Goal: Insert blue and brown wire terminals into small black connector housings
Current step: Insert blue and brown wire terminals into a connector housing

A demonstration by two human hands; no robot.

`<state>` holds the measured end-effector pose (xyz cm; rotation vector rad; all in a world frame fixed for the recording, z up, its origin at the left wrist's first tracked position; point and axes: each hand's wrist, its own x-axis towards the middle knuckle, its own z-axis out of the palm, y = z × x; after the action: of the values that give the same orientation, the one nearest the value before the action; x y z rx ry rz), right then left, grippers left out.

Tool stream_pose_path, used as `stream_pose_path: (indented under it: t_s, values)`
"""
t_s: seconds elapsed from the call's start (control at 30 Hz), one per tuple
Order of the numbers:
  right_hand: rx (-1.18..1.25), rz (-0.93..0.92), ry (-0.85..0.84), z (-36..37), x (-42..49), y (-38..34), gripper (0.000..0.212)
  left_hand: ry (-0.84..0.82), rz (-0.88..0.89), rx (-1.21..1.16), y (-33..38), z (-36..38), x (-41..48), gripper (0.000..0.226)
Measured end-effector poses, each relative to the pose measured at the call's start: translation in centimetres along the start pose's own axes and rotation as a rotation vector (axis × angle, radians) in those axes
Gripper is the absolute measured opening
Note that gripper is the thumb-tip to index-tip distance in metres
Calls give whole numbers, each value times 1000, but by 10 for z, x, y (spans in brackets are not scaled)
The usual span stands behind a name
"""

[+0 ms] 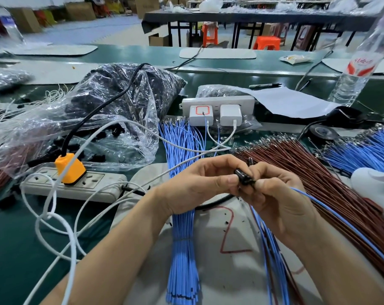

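We saw a glossy black plastic connector housing [244,177], blue wires [183,238] in smooth matt plastic insulation, brown wires [301,164] tipped with shiny metal terminals [268,140], a clear, crinkled, glossy plastic bag [120,111], and a dull, scuffed white plastic power strip [92,186].

Forearms converge; left hand [200,179] and right hand [274,194], fingers curled, together pinch one black connector housing [244,177].

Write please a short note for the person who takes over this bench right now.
Left grip pinches a black housing. Right grip pinches one blue wire at it; whether it is seated is hidden. Blue bundle lies under the left wrist, brown wires to the right, bagged housings behind. Done: no finished piece plainly seen. Left to do: seat this wire, add a brown one.
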<state>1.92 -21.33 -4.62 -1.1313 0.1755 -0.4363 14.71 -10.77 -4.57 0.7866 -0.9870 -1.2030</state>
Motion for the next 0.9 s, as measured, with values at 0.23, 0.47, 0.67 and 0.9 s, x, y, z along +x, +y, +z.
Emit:
stream_pose_path:
  t_s: [0.23, 0.47, 0.67, 0.9]
  values:
    - [-281, -130, 105, -6, 1, -2, 12, 127, -1, 84, -1, -2, 1, 22]
    - [-367, -140, 78, -12, -1, -4, 16, 197, 6, 148, -2, -2, 1, 15]
    - [-140, -74, -41, -13, 2, 0, 36, 203, 45, 132, -3, 2, 1, 14]
    - [-168, -47, -74, -8, -1, -11, 8, 72, 81, -42, -3, 7, 1, 26]
